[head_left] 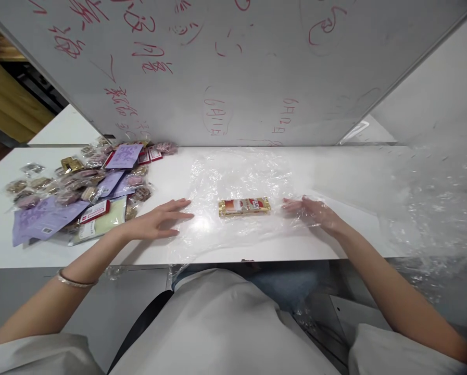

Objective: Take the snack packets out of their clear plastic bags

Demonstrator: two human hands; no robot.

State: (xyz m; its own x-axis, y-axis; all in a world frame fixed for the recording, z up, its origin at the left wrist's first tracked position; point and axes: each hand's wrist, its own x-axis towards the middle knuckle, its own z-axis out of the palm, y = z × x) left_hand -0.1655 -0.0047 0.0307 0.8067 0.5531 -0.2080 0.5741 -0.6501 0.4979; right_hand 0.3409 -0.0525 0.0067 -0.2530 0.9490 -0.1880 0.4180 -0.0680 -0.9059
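A gold packet with red and white print [244, 206] lies flat on a sheet of clear plastic wrap [241, 174] spread over the white table. My left hand [161, 220] rests to the left of the packet, palm down with fingers spread, its fingertips at the left part of the wrap. To the right of the packet is my right hand [313, 211], its fingers stretched toward the packet beside a raised edge of the wrap. Some film seems to cover the right fingers. Neither hand touches the packet.
On the left of the table [163, 179] is a pile of small wrapped snacks [77, 187] with purple pouches [49, 216] and a green pouch [104, 224]. A whiteboard [217, 67] with red writing stands behind. More clear plastic [440, 198] hangs over the right side.
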